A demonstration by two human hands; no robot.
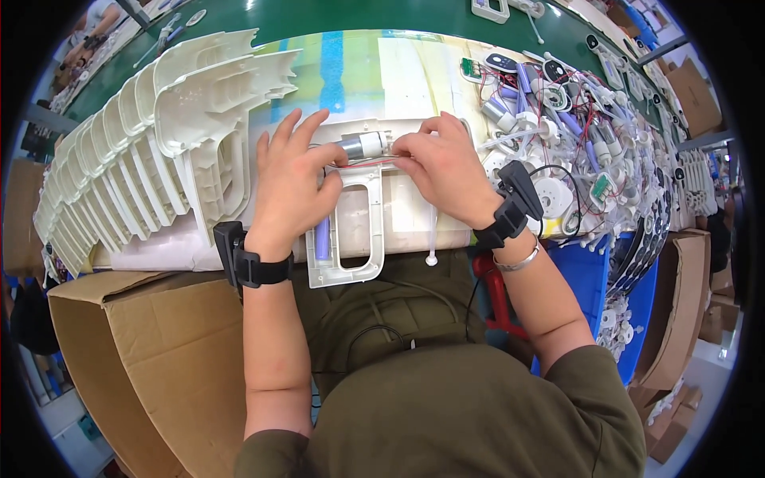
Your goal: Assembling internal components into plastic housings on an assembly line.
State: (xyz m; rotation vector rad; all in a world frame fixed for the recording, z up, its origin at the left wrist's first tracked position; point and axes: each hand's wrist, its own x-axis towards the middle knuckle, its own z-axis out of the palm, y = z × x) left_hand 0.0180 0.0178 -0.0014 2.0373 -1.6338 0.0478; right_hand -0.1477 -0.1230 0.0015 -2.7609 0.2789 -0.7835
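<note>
A white plastic housing half (376, 231) with a looped handle lies before me, its handle end over the table's near edge. In its upper part sits a silver and white cylindrical motor (363, 146). A purple battery-like cylinder (322, 239) lies in the handle's left side. My left hand (293, 171) rests over the housing's left part, fingers spread, thumb and index finger apart beside the motor. At the motor's right end, my right hand (442, 163) pinches where thin red wires (366, 162) run to its fingertips. The exact grip is partly hidden.
Nested white housing shells (151, 151) stand at left. A heap of motors, wires and purple cylinders (566, 135) covers the right. A thin white tube (432, 239) hangs over the near edge. Below are a cardboard box (175, 350) and a blue bin (586, 275).
</note>
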